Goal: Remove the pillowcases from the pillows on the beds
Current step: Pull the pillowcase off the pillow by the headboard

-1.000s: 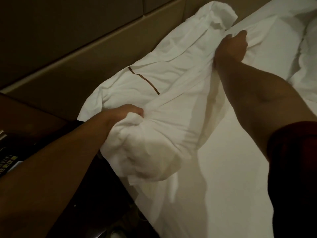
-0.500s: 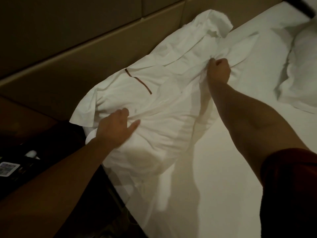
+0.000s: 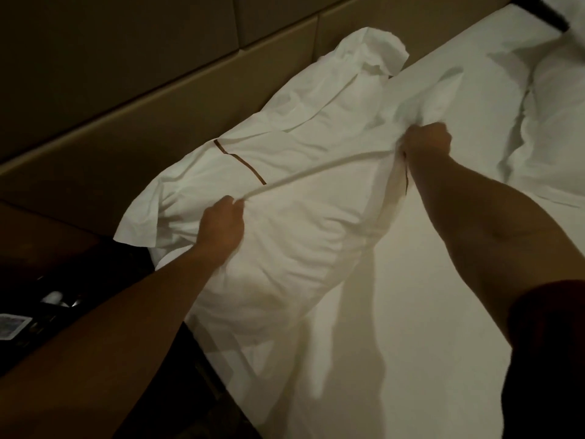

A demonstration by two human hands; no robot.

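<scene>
The wide white-sheeted bed (image 3: 395, 312) carries the plump white pillow (image 3: 285, 248) against the padded headboard, its crumpled white pillowcase with a brown stripe (image 3: 240, 160) bunched behind. The left hand (image 3: 221, 226) and right hand (image 3: 425, 144) each have fingers clenched on a taut fabric edge; a jerk could tear it or drag the pillow off the bedside.

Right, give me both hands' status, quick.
Left hand: closed, gripping the pillowcase hem.
Right hand: closed, gripping the same hem farther along.

White pillowcase (image 3: 304, 223) with brown stripe (image 3: 242, 161), white sheet (image 3: 427, 312), beige headboard (image 3: 158, 122), dark red sleeve (image 3: 550, 359)
</scene>
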